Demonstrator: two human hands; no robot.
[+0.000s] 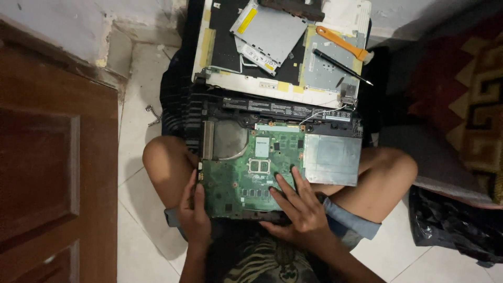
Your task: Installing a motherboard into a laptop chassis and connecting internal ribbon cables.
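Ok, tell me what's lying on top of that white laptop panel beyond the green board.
On the white panel lie a silver optical drive, an orange-handled tool and a black pen-like tool. A dark thing at its far edge is cut off. What lies beneath the drive is covered.

A white laptop lid panel [272,84] lies at the top, carrying a silver optical drive [270,32], an orange pry tool [343,43] and a black pen [341,67]. A brown wooden door [52,173] stands left, a patterned rug [474,105] right, a black bag [456,225] beneath it.
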